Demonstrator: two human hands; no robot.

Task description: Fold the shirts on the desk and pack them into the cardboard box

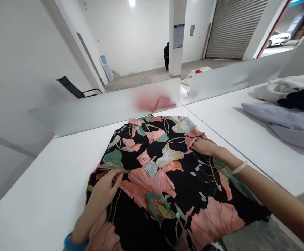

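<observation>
A black shirt (173, 174) with large pink, green and cream flowers lies spread on the white table, its collar (152, 118) toward the far side. Light buttons show along its front. My left hand (106, 186) rests on the left part of the front, thumb and fingers drawn together on the cloth. At the upper right, near the shoulder, my right hand (205, 145) has its fingers closed at a pink fold, which hides the fingertips. A blue band circles my left wrist, and a pale beaded bracelet is on my right.
Frosted screens (110, 104) line the far edge of the white table (34, 195). Grey and white garments (293, 115) are heaped to the right. A black chair (73, 89) stands beyond the screen, and a person (166, 55) is far back by a pillar.
</observation>
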